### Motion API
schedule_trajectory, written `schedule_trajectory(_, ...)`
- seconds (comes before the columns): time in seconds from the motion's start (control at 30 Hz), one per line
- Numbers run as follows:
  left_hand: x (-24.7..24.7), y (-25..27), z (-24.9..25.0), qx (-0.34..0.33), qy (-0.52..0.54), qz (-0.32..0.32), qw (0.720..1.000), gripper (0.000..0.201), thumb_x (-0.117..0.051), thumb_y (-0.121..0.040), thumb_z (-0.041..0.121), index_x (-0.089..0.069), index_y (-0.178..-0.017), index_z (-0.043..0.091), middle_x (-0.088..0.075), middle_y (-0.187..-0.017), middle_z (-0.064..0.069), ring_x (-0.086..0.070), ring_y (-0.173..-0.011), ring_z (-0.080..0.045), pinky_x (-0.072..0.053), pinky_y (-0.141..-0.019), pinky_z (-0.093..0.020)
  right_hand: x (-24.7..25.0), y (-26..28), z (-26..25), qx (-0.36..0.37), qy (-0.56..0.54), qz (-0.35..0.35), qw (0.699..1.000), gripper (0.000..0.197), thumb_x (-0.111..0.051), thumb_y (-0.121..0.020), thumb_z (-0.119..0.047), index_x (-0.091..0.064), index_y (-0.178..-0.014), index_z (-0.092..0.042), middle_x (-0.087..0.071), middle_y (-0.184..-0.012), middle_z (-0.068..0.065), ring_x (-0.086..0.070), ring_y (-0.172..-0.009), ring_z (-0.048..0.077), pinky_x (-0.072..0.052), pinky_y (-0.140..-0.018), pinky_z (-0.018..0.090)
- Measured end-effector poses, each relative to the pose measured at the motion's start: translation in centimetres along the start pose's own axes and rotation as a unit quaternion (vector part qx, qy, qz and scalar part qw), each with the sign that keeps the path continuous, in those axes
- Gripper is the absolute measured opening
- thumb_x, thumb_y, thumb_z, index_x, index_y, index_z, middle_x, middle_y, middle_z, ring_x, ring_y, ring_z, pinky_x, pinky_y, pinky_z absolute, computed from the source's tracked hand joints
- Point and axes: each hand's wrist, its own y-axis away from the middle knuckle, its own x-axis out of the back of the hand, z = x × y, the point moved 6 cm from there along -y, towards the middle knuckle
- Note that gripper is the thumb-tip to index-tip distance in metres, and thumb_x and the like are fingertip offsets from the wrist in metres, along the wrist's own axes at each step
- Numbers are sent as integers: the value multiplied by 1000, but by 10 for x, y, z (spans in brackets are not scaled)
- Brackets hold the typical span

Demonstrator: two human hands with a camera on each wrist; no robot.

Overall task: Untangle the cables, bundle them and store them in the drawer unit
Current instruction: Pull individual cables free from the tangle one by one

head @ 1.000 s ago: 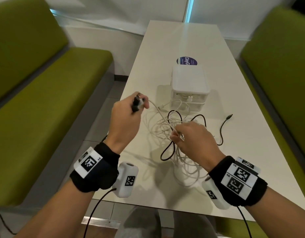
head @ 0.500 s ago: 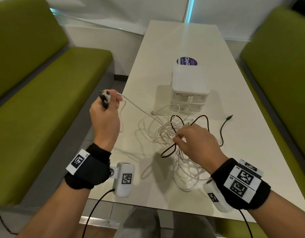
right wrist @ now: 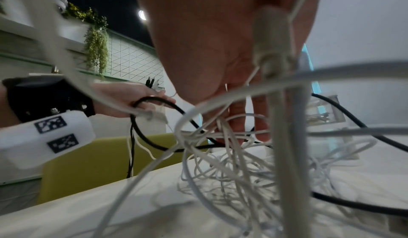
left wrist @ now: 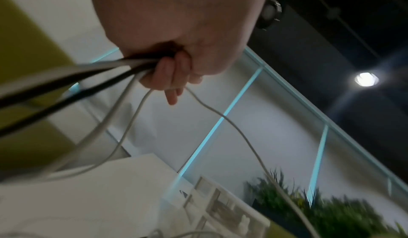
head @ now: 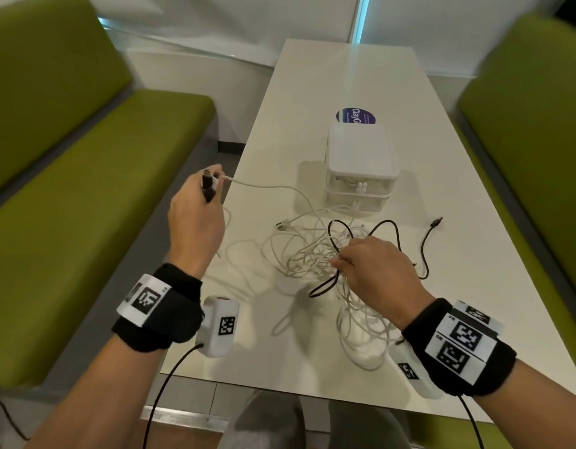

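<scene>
A tangle of white cables (head: 316, 251) with a black cable (head: 390, 228) woven through it lies on the white table (head: 345, 76). My left hand (head: 196, 218) is raised off the table's left edge and grips a black plug and a white plug (head: 210, 183); a white cable runs from it to the pile. In the left wrist view its fingers (left wrist: 170, 77) curl round black and white strands. My right hand (head: 374, 267) pinches strands in the middle of the tangle (right wrist: 220, 137). The white drawer unit (head: 361, 157) stands just behind the pile, drawers closed.
Green benches (head: 86, 205) flank the table on both sides. A round blue sticker (head: 354, 115) lies behind the drawer unit. The black cable's free plug (head: 437, 222) rests to the right of the pile.
My left hand has pulled the plugs away to the left and up, drawing a white cable out of the tangle. The right hand stays on the pile, shifted slightly.
</scene>
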Motion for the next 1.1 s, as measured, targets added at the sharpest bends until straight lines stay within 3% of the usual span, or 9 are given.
schedule_trajectory(0.07,3,9,17,-82,22,37,996,34,-43,-101,26,-57,-130,16,-59,-129,9,-54,-110,6,-41,-95,-17,-3,-2,-1,5,10,-3,1000,39,-41,-101,-37,-63,-80,-13,-61,-87,0,-58,-89,25,-45,-77,37)
schedule_trajectory(0.2,-21,32,48,-205,50,-41,977,45,-44,-93,-8,-59,-128,16,-61,-113,10,-55,-95,14,-44,-90,-10,-6,-4,-5,15,12,-4,1000,38,-42,-101,-36,-65,-83,-13,-61,-90,0,-58,-91,25,-39,-71,34)
schedule_trajectory(0.27,-43,47,57,-242,26,-135,960,59,-43,-84,-18,-59,-128,18,-62,-115,9,-58,-94,8,-47,-89,-13,-6,-3,-7,30,17,7,999,37,-44,-101,-36,-68,-87,-12,-62,-91,1,-58,-91,26,-35,-67,33)
schedule_trajectory(0.37,-82,70,52,-261,-75,-284,920,75,-44,-75,-17,-53,-136,25,-52,-138,11,-61,-109,-16,-52,-92,-37,-6,0,-10,55,20,40,997,30,-51,-97,-33,-69,-85,-12,-63,-83,2,-57,-84,29,-33,-62,33)
schedule_trajectory(0.47,-104,85,38,-247,-217,-349,878,63,-45,-83,-4,-48,-137,28,-45,-136,12,-63,-95,-28,-50,-77,-41,-6,2,-9,62,15,45,997,17,-59,-92,-24,-69,-84,-13,-64,-81,3,-56,-80,29,-37,-61,35)
schedule_trajectory(0.63,-104,85,27,-248,-288,-327,866,25,-47,-90,5,-53,-112,16,-46,-114,-2,-55,-70,-36,-42,-59,-43,-8,1,-6,45,14,14,999,28,-47,-98,-31,-68,-90,-14,-63,-92,1,-55,-94,27,-39,-71,37)
schedule_trajectory(0.8,-93,80,30,-265,-206,-275,901,24,-50,-81,2,-57,-98,17,-51,-103,2,-55,-72,-33,-46,-59,-42,-9,0,-8,29,20,14,999,30,-46,-99,-38,-66,-91,-18,-61,-92,-3,-55,-92,22,-31,-66,32)
schedule_trajectory(0.9,-87,78,29,-263,-141,-241,923,25,-44,-77,3,-58,-91,18,-54,-97,7,-59,-73,-23,-49,-60,-40,-7,-3,-5,17,-13,18,1000,31,-50,-97,-42,-68,-90,-18,-61,-93,-4,-57,-91,22,-41,-68,33)
schedule_trajectory(1.1,-52,48,36,-192,13,-136,972,33,-46,-86,-12,-56,-73,17,-51,-81,14,-55,-80,9,-35,-69,-7,-12,-3,3,4,-20,8,1000,35,-53,-95,-46,-70,-83,-18,-62,-89,-5,-59,-88,20,-48,-75,38)
